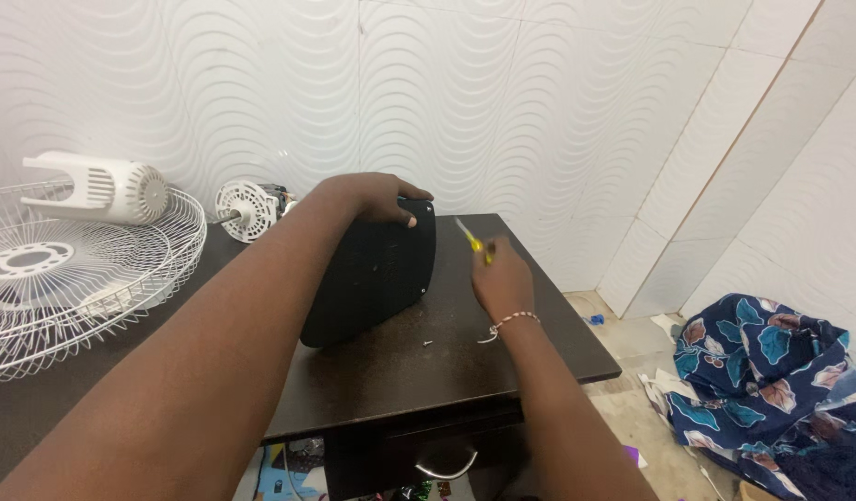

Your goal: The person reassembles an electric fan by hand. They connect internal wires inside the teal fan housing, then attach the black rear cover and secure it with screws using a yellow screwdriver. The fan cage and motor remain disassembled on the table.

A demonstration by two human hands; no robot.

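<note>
Now left hand (377, 197) grips black base (372, 274); right hand (500, 276) holds yellow screwdriver (472, 240); screw (428, 343) nearby.

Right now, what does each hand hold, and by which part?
The left hand holds the black base by its top edge, standing it on the table. The right hand holds a yellow tool by its lower end.

I see open tabletop (530, 343) at lower centre; a tiny screw (428, 343) lies there, and the wire fan guard (75, 278) crowds the left.
</note>
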